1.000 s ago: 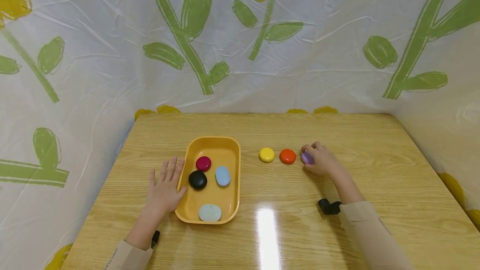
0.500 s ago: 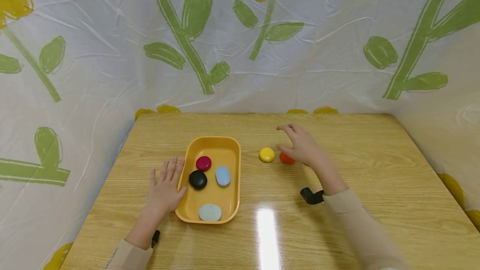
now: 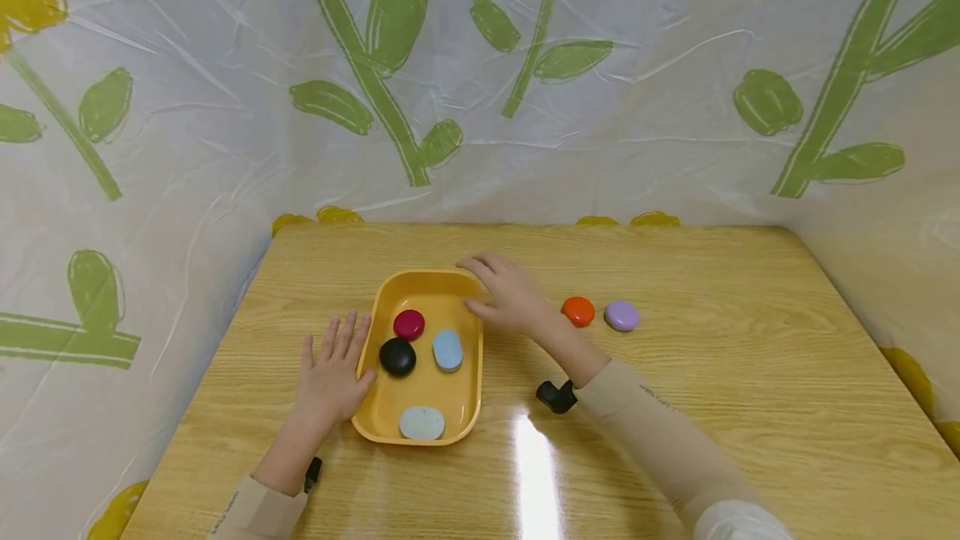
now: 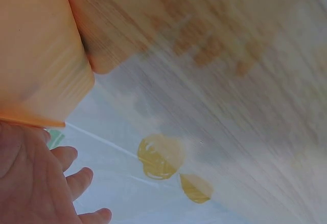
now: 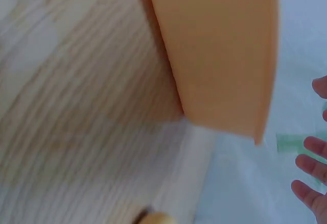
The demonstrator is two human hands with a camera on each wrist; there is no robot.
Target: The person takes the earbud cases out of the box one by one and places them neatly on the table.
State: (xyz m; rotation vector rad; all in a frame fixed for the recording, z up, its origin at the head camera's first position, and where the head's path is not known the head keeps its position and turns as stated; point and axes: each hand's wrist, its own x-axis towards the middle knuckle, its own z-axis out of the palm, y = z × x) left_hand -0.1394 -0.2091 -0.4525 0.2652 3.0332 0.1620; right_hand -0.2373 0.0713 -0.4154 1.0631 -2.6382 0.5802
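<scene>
A yellow-orange tray [image 3: 420,275] stands on the table. Inside lie a dark pink stone [image 3: 408,324], a black stone [image 3: 397,357], a light blue stone [image 3: 447,350] and a pale grey-green stone [image 3: 422,422]. My left hand [image 3: 333,377] is spread flat against the tray's left side, its thumb at the rim. Over the upper right rim hovers my right hand [image 3: 510,294], thumb and fingers apart with nothing between them. Right of it, an orange-red stone [image 3: 578,312] and a lilac stone [image 3: 622,316] rest on the wood. The yellow stone is hidden in the head view.
The wooden table [image 3: 712,273] meets a white sheet [image 3: 600,107] with painted plants at the back and sides. A bright light reflection [image 3: 535,473] lies at the front. Black camera mounts [image 3: 557,397] sit at both wrists.
My right hand has let go of the lilac stone, which stays on the table. It has moved left, past the orange-red stone, to the tray's rim. The left hand keeps its place.
</scene>
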